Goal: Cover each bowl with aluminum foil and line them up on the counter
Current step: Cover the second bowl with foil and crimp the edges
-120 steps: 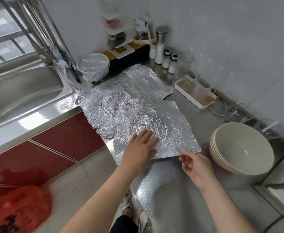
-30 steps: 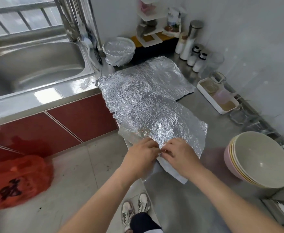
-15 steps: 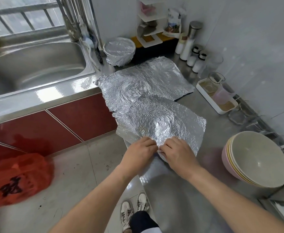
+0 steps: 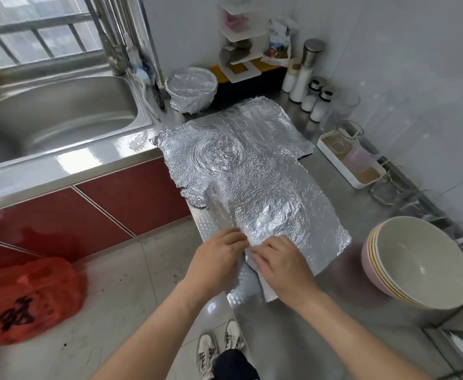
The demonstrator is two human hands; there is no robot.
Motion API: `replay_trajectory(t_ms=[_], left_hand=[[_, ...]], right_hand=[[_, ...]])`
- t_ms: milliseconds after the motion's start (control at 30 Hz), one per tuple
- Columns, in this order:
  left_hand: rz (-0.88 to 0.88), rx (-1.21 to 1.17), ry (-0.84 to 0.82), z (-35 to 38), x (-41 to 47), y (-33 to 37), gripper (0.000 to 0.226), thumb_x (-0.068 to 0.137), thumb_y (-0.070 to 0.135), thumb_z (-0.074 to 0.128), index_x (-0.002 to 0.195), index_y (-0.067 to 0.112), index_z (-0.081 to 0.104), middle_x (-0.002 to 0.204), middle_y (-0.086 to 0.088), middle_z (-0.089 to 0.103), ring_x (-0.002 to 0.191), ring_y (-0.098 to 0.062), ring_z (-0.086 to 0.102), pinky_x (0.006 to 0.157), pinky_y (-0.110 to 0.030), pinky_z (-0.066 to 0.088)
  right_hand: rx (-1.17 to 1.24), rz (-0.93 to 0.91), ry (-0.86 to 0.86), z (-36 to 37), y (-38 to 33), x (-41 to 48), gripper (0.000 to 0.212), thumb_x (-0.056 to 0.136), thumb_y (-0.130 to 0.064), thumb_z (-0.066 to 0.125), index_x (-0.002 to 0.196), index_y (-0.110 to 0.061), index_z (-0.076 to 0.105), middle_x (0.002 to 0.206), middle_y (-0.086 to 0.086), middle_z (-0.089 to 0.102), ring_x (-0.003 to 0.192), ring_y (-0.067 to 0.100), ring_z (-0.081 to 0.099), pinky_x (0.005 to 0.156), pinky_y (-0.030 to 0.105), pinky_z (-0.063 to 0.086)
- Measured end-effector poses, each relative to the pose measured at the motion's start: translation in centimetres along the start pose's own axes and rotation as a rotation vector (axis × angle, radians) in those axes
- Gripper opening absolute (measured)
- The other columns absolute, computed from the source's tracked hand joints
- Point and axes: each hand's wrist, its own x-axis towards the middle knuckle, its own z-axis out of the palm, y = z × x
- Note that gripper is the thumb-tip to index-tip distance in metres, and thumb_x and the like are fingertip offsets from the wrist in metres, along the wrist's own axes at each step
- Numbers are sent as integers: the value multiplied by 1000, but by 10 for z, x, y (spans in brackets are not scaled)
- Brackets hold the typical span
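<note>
Head view, read from left to right. An orange plastic bag (image 4: 25, 294) is seen on the floor, and a steel sink (image 4: 60, 116) is set into the left end of the worktop (image 4: 348, 209). A foil-covered bowl (image 4: 190, 89) is placed at the back edge of the worktop, just right of the sink. Crumpled lower foil sheets (image 4: 238, 149) are spread overlapping from near that bowl toward the front edge, which is overhung by one corner. The nearest foil sheet (image 4: 288, 212) is laid on top of them, with its near border at the front edge. That border is pinched by the left hand (image 4: 216, 259) and the right hand (image 4: 282, 266). The two hands are held close together, with fingers curled onto the foil. Shakers (image 4: 315, 102) and a white tray (image 4: 351, 160) are ranged along the wall-side edge. Stacked bowls (image 4: 416, 264), uncovered, are set near the right end of the worktop, close to the nearest foil sheet and well apart from the foil-covered bowl.
</note>
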Motion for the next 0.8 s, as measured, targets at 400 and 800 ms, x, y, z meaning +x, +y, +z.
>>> replay_trajectory(t_ms=[400, 800], left_hand=[[61, -6, 4, 11, 10, 10, 9, 86, 23, 64, 87, 22, 73, 89, 10, 67, 87, -15, 59, 67, -26, 51], [91, -16, -56, 1, 22, -12, 25, 68, 0, 78, 84, 19, 76, 88, 8, 70, 93, -17, 61, 67, -32, 56]], right_hand=[[-126, -113, -25, -14, 26, -4, 24, 87, -32, 49, 84, -19, 69, 82, -5, 60, 75, 18, 55, 64, 32, 48], [-156, -119, -74, -20, 40, -3, 27, 89, -40, 49, 85, -22, 69, 82, -7, 60, 75, 18, 57, 64, 34, 46]])
